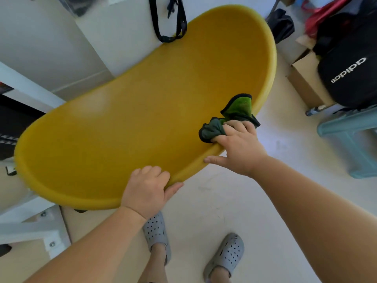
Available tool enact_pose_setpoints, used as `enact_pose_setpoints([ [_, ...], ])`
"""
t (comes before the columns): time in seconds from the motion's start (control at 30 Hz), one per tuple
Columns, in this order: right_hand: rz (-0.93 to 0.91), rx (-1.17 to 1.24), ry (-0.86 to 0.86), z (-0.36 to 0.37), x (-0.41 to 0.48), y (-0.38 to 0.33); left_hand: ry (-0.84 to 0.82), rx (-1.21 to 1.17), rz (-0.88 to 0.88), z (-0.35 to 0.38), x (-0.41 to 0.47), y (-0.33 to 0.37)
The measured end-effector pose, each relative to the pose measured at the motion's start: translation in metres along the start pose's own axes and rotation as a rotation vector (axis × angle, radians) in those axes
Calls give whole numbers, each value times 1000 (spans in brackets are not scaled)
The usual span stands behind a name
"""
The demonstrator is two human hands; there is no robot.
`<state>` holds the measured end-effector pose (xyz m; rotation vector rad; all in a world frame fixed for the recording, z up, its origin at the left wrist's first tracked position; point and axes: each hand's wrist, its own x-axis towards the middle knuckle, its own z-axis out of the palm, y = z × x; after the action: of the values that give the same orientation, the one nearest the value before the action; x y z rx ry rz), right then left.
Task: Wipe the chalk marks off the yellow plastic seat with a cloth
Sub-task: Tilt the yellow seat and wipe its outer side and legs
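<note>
yellow seat rim gripped by left hand; right hand bunches cloth

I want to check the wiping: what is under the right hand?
The right hand presses a bunched green cloth on the yellow seat near its rim. The seat surface beneath them is covered.

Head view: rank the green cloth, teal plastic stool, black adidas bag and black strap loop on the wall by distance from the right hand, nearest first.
From the right hand:
1. Green cloth, bunched in its fingers, on the yellow plastic seat.
2. Teal plastic stool, on the floor to the right.
3. Black adidas bag, upper right, behind the stool.
4. Black strap loop, on the wall, above the seat.
</note>
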<state>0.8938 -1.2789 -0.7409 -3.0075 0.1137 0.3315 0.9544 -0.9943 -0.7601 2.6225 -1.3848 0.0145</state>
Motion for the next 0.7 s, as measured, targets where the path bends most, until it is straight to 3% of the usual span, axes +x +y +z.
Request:
enact_pose_setpoints([
  [0.23,20,40,139,5,8,-19,25,53,79,-2,-1,-34],
  [0.43,49,102,74,7,16,-47,-64,15,103,-4,-9,-71],
  [0.53,63,226,154,5,10,-40,-156,-10,-4,-6,-6,-66],
  [0.7,244,454,450,-8,-8,-13,-271,-51,-250,-29,36,-18],
])
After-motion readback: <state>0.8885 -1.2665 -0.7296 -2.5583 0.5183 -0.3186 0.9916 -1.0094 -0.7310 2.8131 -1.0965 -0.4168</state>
